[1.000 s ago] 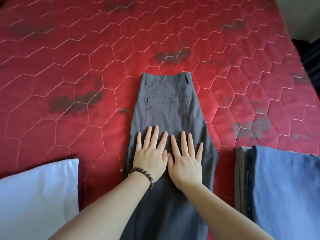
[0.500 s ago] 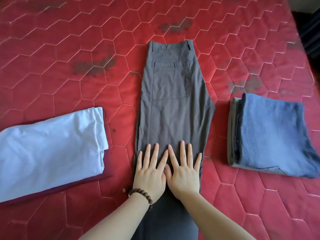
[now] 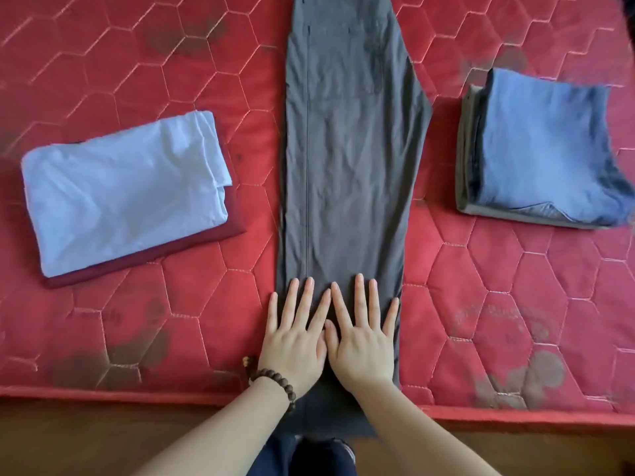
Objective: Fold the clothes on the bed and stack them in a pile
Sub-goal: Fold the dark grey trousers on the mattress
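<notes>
Grey trousers, folded lengthwise, lie stretched along the middle of the red quilted bed, waistband at the top edge of view and legs hanging over the near edge. My left hand, a bead bracelet on its wrist, and my right hand press flat side by side on the trouser legs, fingers straight and spread. A folded white garment sits on a folded dark red one at the left. A folded blue garment lies on a folded grey one at the right.
The bed's near edge runs across the bottom, with a wooden floor below it. Dark stains mark the red cover.
Both hands have slid flat down the trousers toward the near edge of the bed. The view has tilted down, bringing both side piles and the bed edge into sight.
</notes>
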The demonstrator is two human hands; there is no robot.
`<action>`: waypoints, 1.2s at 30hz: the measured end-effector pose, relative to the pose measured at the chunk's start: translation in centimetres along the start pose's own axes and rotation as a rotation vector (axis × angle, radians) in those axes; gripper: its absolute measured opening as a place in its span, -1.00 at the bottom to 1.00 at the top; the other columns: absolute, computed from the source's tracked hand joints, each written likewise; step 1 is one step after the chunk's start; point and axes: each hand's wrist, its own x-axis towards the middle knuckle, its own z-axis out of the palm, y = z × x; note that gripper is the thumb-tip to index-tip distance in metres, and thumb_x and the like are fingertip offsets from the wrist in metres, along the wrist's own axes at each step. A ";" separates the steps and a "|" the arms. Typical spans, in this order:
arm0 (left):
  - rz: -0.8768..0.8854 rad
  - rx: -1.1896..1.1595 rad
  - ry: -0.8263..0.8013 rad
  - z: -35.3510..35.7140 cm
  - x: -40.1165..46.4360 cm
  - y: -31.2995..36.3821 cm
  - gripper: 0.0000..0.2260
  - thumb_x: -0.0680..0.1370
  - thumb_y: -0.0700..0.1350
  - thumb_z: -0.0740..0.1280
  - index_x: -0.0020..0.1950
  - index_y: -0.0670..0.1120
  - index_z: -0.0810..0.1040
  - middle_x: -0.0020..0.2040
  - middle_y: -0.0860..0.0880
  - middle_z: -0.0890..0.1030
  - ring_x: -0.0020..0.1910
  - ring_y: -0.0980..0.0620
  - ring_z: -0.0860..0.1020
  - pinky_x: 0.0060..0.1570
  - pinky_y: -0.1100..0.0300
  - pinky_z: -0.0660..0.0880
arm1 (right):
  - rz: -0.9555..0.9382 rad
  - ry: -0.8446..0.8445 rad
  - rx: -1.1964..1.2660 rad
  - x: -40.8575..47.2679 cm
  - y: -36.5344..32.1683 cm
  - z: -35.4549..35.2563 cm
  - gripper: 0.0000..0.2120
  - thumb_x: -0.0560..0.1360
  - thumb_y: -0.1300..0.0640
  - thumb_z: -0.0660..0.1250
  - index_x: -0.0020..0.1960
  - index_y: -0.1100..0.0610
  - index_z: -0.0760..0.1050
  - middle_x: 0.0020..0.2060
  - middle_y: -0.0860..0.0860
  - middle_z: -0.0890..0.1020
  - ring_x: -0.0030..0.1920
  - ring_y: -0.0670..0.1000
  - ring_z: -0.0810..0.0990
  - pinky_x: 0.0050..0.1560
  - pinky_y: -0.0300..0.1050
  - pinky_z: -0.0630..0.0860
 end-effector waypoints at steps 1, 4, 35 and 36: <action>-0.009 0.000 0.010 0.3 -0.8 0.2 -0.42 0.53 0.00 0.06 0.57 0.00 0.10 0.58 -0.12 0.08 0.56 -0.16 0.00 0.46 -0.25 0.05 | -0.008 0.003 -0.002 -0.6 -0.1 0.2 -0.44 0.58 -0.15 0.01 0.56 -0.12 0.03 0.56 0.11 0.07 0.56 0.13 -0.07 0.46 0.32 -0.12; -0.046 -0.002 0.029 1.2 -2.8 1.0 -0.42 0.55 -0.01 0.03 0.58 0.00 0.06 0.58 -0.11 0.07 0.56 -0.15 -0.02 0.47 -0.23 0.02 | -0.021 0.013 0.006 -2.5 -0.3 0.7 -0.46 0.60 -0.13 -0.01 0.56 -0.11 0.05 0.56 0.11 0.05 0.56 0.12 -0.08 0.47 0.31 -0.15; -0.665 -0.701 0.043 -3.0 -7.0 0.6 -0.81 0.51 -0.13 0.38 0.08 -0.09 0.48 -0.07 -0.05 0.59 -0.04 -0.10 0.54 -0.11 0.13 0.43 | 0.601 -0.009 0.750 -10.5 1.8 -3.4 -0.76 0.53 0.20 0.30 0.18 0.08 0.38 0.03 0.08 0.64 0.03 0.18 0.56 -0.06 -0.06 0.39; -0.675 -0.689 0.036 -3.0 -7.0 0.7 -0.83 0.51 -0.12 0.38 0.06 -0.09 0.48 -0.06 -0.06 0.59 -0.03 -0.10 0.54 -0.09 0.11 0.45 | 0.606 -0.005 0.772 -10.6 1.9 -3.4 -0.76 0.53 0.20 0.31 0.17 0.09 0.38 0.00 0.07 0.64 0.01 0.17 0.56 -0.10 -0.10 0.35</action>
